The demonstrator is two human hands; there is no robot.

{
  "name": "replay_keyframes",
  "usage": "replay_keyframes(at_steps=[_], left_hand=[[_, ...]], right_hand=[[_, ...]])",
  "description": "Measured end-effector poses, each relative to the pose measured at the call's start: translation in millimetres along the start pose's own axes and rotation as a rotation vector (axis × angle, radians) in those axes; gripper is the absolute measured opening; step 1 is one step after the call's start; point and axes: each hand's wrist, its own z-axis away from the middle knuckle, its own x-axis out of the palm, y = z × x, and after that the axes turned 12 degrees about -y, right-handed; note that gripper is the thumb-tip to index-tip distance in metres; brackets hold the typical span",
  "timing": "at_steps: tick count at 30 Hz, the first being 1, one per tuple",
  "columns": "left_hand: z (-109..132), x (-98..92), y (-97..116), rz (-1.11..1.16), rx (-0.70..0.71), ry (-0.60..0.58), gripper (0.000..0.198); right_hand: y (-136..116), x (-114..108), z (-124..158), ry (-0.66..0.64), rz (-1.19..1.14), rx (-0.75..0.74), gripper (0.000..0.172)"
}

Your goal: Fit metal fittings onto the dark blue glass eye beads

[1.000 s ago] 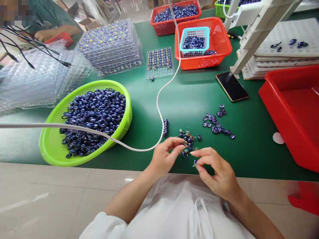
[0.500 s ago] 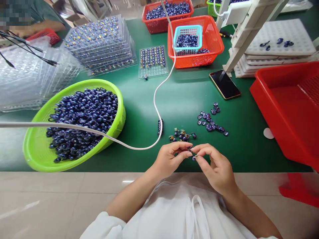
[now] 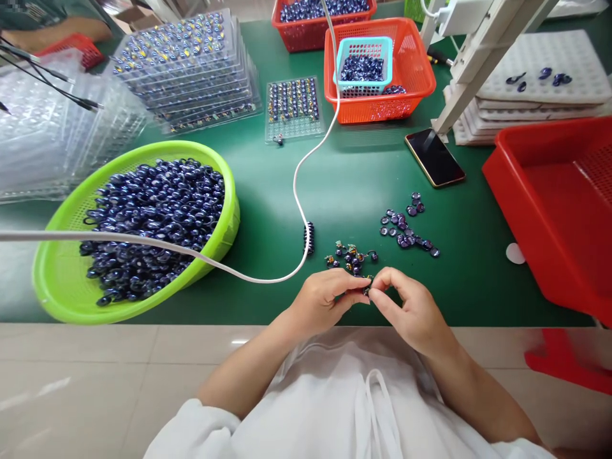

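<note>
Near the table's front edge, my left hand (image 3: 321, 297) pinches a small dark piece (image 3: 367, 288) between thumb and fingers. My right hand (image 3: 410, 308) has thumb and forefinger closed at the same piece from the other side. Fingertips cover most of it, so its exact kind is hidden. Just beyond the hands lies a small pile of dark beaded pieces with gold and greenish bits (image 3: 352, 256). Flat, shiny dark discs (image 3: 406, 239) are scattered farther right. A short dark ribbed strip (image 3: 310, 238) lies left of the pile, beside the white cable (image 3: 295, 185).
A green basket (image 3: 231, 210) of dark looped pieces stands left. Stacked clear trays (image 3: 239, 76), a partly filled tray (image 3: 295, 131) and an orange basket (image 3: 415, 89) are behind. To the right are a phone (image 3: 435, 157), white foam trays (image 3: 568, 57) and a red bin (image 3: 540, 236).
My right fingertips have moved slightly left, closer to the left ones, and the dark piece now shows less. The whole view has shifted a little.
</note>
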Motion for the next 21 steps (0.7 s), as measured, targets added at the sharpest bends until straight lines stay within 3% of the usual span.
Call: replay_keyframes(at_steps=[9,12,15,19,21], left_hand=[[0,4.8,1,0.013,0.04,0.04,0.021],[1,7.9,5,0.094,-0.003,0.079,0.023],[2,10.9,12,0.271,-0.163,0.094,0.022],[-2,12.3,20,0.664,-0.57,0.184,0.02],[-5,10.9,22,0.831,-0.704,0.237,0.022]], right_hand=[[7,2,-3,-0.032,-0.182,0.088,0.014],[6,0,-6,-0.045,-0.195,0.103,0.017],[5,-1,-9,-0.016,-0.129,0.086,0.019],[8,2,-10,0.036,-0.108,0.028,0.015],[14,4,-8,0.06,-0.135,-0.012,0.011]])
